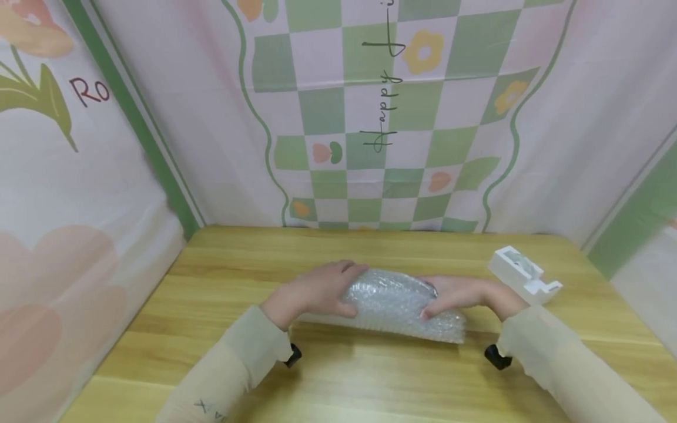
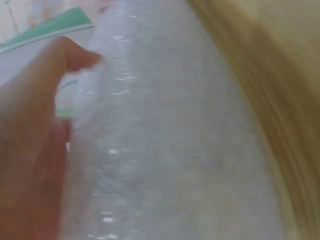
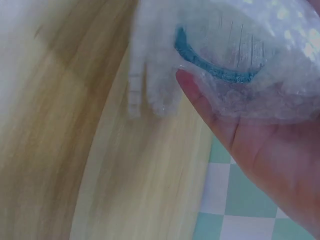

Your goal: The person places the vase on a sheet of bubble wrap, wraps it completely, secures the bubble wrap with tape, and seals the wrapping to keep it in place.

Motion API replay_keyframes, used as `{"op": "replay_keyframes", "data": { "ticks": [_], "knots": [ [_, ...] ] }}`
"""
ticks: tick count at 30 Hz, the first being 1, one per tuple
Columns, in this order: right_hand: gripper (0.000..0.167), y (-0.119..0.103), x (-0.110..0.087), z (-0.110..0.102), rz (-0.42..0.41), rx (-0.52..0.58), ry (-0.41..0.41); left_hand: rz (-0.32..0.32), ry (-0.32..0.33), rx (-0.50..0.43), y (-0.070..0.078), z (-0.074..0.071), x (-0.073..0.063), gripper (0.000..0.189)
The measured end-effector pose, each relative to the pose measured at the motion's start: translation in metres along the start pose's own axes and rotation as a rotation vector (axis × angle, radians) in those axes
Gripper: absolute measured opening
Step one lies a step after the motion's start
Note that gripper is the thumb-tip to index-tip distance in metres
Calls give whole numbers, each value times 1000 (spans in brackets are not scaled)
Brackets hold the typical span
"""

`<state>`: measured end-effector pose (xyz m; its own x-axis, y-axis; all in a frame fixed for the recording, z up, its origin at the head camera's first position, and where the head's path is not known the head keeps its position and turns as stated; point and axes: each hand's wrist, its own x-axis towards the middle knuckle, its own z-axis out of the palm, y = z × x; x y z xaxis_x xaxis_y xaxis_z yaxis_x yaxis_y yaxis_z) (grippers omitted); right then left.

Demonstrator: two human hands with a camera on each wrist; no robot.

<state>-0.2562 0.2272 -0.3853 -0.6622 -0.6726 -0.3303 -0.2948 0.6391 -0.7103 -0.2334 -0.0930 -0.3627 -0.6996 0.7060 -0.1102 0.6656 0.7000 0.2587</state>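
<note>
Honestly, the bubble wrap was at the table's middle, near right edge loose, so it could've sprung open if either grip slackened. Left hand was gripping its left part, right hand its right end, where a teal rim showed and might've slid out if tilted. Far right, the tape dispenser risked an arm bump.

Clear bubble wrap stretches crosswise, rolled; a teal arc shows inside.

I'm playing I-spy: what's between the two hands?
A bubble-wrapped bundle lies between the left hand and right hand, both holding it; the head view shows this.
</note>
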Motion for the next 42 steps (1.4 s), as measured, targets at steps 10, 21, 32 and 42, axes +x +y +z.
{"op": "replay_keyframes", "data": {
  "ticks": [10, 21, 32, 42],
  "knots": [
    [102, -3, -7, 5, -21, 48, 83, -17, 57, -4, -5, 12, 1, 111],
    [107, -7, -5, 5, -72, 24, 77, 5, 76, -29, -10, 16, 4, 110],
    [98, -19, -12, 17, -223, -251, 359, -23, 74, -69, -9, 13, 5, 108],
    [51, -27, -22, 35, -242, -601, 640, -60, 61, -128, -10, 14, 8, 107]
  ]
}}
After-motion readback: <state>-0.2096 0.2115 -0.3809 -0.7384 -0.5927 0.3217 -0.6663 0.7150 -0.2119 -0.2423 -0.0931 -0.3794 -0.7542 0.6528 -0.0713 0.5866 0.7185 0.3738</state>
